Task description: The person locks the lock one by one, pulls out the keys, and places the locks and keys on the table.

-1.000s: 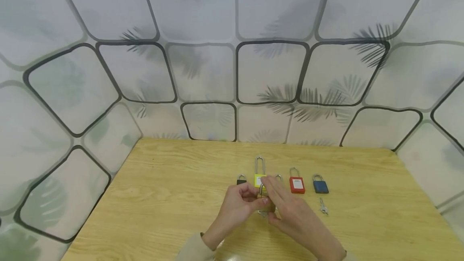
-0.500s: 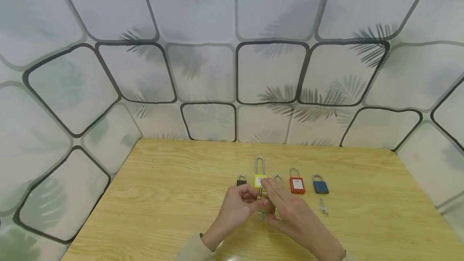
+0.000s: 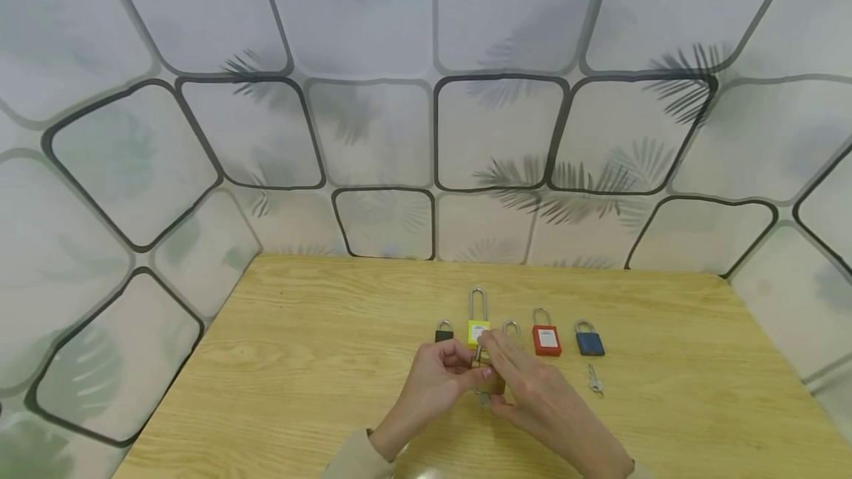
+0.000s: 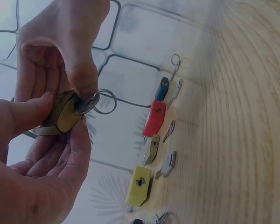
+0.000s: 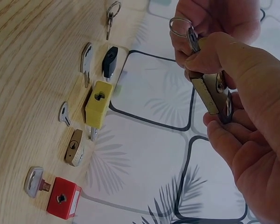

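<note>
A brass padlock (image 3: 490,381) is held up between both hands, its shackle upward. My left hand (image 3: 429,375) grips the padlock's body with the thumb across its front. From the other side, my right hand (image 3: 546,383) holds the padlock, with long fingers laid over the shackle and the thumb low by the keyhole end. A key (image 4: 91,101) on a wire ring (image 4: 114,105) stands in the padlock's bottom, the right thumb against it in the left wrist view. Fingers hide part of the padlock (image 5: 207,95) in the right wrist view.
Behind the hands, padlocks stand in a row: black (image 3: 443,332), yellow with a tall shackle (image 3: 478,309), a brass one (image 5: 73,148), red (image 3: 546,340) and blue (image 3: 589,343). Loose keys (image 3: 594,381) lie before them on the wooden table (image 3: 299,361). Patterned fabric walls (image 3: 379,131) enclose it.
The padlock has turned slightly in the hands, its shackle now showing narrower than a second ago. Both hands keep nearly the same place and hold.
</note>
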`<state>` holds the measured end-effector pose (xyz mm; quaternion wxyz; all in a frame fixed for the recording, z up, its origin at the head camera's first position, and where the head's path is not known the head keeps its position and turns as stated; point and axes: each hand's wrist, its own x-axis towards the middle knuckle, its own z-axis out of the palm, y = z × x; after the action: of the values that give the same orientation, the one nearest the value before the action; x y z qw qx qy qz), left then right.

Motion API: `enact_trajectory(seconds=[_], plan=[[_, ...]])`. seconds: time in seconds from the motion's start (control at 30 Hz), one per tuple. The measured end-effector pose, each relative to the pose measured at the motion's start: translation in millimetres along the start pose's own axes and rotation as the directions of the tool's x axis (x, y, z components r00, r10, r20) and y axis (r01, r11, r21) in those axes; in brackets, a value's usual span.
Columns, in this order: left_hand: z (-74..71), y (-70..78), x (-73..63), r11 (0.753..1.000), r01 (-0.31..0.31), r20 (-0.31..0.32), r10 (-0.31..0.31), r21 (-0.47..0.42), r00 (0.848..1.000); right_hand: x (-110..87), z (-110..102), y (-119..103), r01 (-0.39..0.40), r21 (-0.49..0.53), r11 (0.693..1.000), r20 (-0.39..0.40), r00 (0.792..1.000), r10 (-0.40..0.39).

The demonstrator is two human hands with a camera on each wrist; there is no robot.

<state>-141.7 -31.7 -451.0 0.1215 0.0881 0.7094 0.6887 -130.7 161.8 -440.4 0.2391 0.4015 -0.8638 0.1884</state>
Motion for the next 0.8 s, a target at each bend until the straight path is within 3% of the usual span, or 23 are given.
enact_trajectory(seconds=[0.3, 0.5, 0.8], plan=[[-1.8, -2.6, -0.2, 0.999, -0.025, 0.009, 0.025, 0.031, 1.0, -1.7, 4, -1, 0.004, -0.035, 0.999, -0.01, 1.0, -0.005], [-4.9, -1.6, 0.2, 0.999, -0.007, 0.014, 0.007, 0.038, 1.0, -0.2, 5, 0, 0.012, -0.027, 1.0, -0.018, 1.0, -0.013], [-15.8, 2.0, 3.0, 0.997, 0.01, 0.085, -0.017, 0.073, 0.996, 1.1, 7, 3, 0.066, -0.012, 0.998, -0.07, 0.995, -0.067]])
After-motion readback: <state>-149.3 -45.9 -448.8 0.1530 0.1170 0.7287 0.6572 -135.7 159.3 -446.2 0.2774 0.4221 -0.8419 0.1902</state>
